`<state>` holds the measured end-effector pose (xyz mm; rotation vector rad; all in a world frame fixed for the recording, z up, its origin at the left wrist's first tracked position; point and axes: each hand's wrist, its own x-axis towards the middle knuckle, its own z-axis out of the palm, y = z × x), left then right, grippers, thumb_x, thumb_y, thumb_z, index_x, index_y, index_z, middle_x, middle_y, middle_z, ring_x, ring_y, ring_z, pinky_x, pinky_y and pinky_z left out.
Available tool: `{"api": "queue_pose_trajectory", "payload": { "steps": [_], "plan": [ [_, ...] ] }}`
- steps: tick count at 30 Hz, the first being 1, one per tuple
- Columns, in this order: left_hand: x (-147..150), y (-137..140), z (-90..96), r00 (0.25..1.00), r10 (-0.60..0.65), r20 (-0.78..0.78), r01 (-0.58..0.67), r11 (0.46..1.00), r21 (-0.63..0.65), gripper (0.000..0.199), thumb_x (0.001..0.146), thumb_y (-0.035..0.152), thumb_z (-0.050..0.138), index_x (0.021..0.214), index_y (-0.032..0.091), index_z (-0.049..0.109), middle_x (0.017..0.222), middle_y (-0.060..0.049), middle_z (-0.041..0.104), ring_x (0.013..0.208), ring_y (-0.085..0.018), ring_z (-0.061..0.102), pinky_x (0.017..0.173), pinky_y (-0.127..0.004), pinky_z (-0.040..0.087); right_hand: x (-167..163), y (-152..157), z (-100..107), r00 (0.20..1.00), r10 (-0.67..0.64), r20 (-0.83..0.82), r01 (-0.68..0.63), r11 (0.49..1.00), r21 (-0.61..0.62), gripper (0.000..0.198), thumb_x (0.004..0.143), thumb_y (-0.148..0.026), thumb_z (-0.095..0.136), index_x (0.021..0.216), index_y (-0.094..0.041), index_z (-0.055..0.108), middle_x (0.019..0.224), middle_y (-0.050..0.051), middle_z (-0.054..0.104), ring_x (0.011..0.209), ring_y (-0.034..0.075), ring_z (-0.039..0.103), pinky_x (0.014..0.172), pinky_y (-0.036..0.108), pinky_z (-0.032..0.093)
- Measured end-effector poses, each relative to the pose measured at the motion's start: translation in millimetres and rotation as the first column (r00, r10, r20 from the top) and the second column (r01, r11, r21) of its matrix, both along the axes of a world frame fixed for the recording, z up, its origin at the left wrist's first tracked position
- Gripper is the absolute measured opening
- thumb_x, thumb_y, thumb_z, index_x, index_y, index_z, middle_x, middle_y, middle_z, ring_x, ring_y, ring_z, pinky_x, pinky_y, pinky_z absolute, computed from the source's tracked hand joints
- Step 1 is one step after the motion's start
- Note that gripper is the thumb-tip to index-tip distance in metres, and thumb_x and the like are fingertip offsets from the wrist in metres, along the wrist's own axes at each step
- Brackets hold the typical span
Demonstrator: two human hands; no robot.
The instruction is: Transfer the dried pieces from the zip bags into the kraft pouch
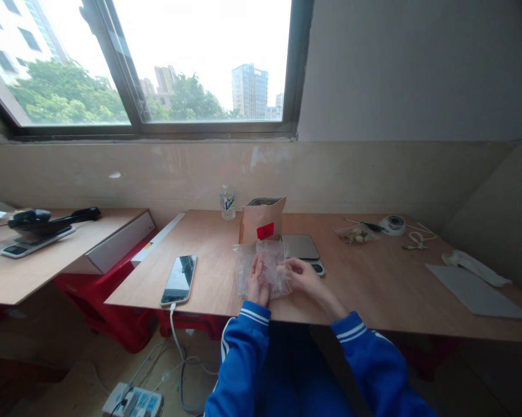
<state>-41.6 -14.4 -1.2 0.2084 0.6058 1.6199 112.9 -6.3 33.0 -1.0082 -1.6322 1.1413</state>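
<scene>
Clear plastic bags [276,278] lie at the table's front edge, one overlapping another. My left hand [258,282] holds a bag from its left side, fingers closed on the film and partly seen through it. At the bag's right edge my right hand [308,279] pinches the plastic between thumb and fingers. Just behind the bags stands a brown paper pouch [252,223] with an open top and a red label. A flat kitchen scale [301,247] lies right of the pouch, its front corner partly behind my right hand.
A charging phone [180,280] lies at the left, its cable hanging over the edge. A bottle [228,204] stands behind. To the right are a bag of small pieces [357,234], a white round device [393,225] and a grey sheet [475,292]. A power strip [133,401] sits below.
</scene>
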Motion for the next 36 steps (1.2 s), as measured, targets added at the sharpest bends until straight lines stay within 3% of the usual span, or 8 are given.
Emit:
{"api": "queue_pose_trajectory", "payload": {
  "steps": [3,7,12,21,27,31,33,36],
  "plan": [
    [1.2,1.6,0.6,1.000,-0.004,0.007,0.004,1.000,-0.020,0.037,0.081,0.014,0.062,0.118,0.021,0.059,0.121,-0.009,0.064,0.105,-0.019,0.064,0.094,-0.031,0.051,11.6,19.9,19.8,0.986,-0.158,-0.059,0.160,0.986,0.036,0.041,0.067,-0.053,0.074,0.090,-0.020,0.065,0.088,0.006,0.068,0.080,0.021,0.063,0.074,0.037,0.053],
    [2.3,1.0,2.9,0.999,-0.024,-0.022,0.023,0.998,-0.052,0.035,0.082,0.011,0.061,0.117,0.017,0.058,0.112,-0.010,0.068,0.095,-0.017,0.067,0.091,-0.031,0.051,-0.8,70.1,86.2,0.927,-0.309,-0.212,0.361,0.886,0.290,0.054,0.067,-0.051,0.074,0.108,-0.022,0.056,0.092,0.005,0.067,0.083,0.019,0.063,0.076,0.034,0.053],
    [1.5,-0.3,-0.9,0.998,-0.063,-0.021,0.062,0.997,-0.051,0.036,0.081,0.013,0.062,0.116,0.018,0.058,0.115,-0.011,0.067,0.100,-0.020,0.066,0.092,-0.033,0.051,-44.7,128.9,141.9,0.965,-0.262,-0.004,0.213,0.774,0.596,0.031,0.080,-0.044,0.063,0.101,-0.022,0.060,0.093,0.003,0.067,0.086,0.018,0.062,0.082,0.032,0.050],
    [1.6,2.2,-7.6,0.996,-0.087,-0.021,0.086,0.995,-0.041,0.035,0.079,0.013,0.064,0.113,0.019,0.059,0.114,-0.010,0.067,0.101,-0.021,0.065,0.094,-0.036,0.050,-60.7,141.1,115.2,0.965,-0.246,0.094,0.114,0.712,0.692,0.020,0.084,-0.028,0.051,0.101,-0.022,0.061,0.104,0.007,0.061,0.098,0.020,0.059,0.092,0.034,0.047],
    [1.2,2.7,-4.6,0.996,-0.082,-0.026,0.080,0.994,-0.073,0.033,0.079,0.012,0.062,0.111,0.020,0.060,0.112,-0.009,0.068,0.100,-0.021,0.066,0.094,-0.036,0.050,-55.5,135.2,120.6,0.913,-0.398,-0.088,0.343,0.632,0.695,0.032,0.083,-0.027,0.053,0.115,-0.021,0.053,0.108,0.008,0.062,0.099,0.020,0.057,0.091,0.035,0.045],
    [1.7,3.6,-4.3,0.996,-0.078,-0.033,0.076,0.995,-0.065,0.033,0.080,0.011,0.061,0.111,0.021,0.060,0.109,-0.008,0.069,0.095,-0.020,0.067,0.091,-0.035,0.052,-59.1,138.2,117.5,0.923,-0.345,0.171,0.136,0.708,0.693,0.019,0.085,-0.024,0.049,0.095,-0.022,0.065,0.096,0.006,0.068,0.097,0.022,0.059,0.096,0.039,0.042],
    [1.7,3.3,-2.7,0.996,-0.079,-0.032,0.076,0.994,-0.083,0.032,0.080,0.011,0.060,0.111,0.020,0.060,0.106,-0.007,0.070,0.092,-0.018,0.067,0.089,-0.034,0.053,-57.8,136.2,116.3,0.904,-0.350,0.246,0.083,0.707,0.702,0.024,0.089,-0.024,0.045,0.092,-0.023,0.069,0.109,0.007,0.067,0.110,0.023,0.055,0.102,0.042,0.037],
    [1.2,2.0,0.3,0.997,-0.079,-0.017,0.077,0.994,-0.079,0.034,0.080,0.012,0.060,0.113,0.019,0.058,0.104,-0.007,0.070,0.089,-0.017,0.068,0.088,-0.032,0.054,-47.0,120.2,112.7,0.883,-0.445,0.149,0.189,0.628,0.755,0.029,0.091,-0.028,0.044,0.108,-0.025,0.067,0.137,0.006,0.050,0.128,0.023,0.042,0.109,0.044,0.028]
  ]
}}
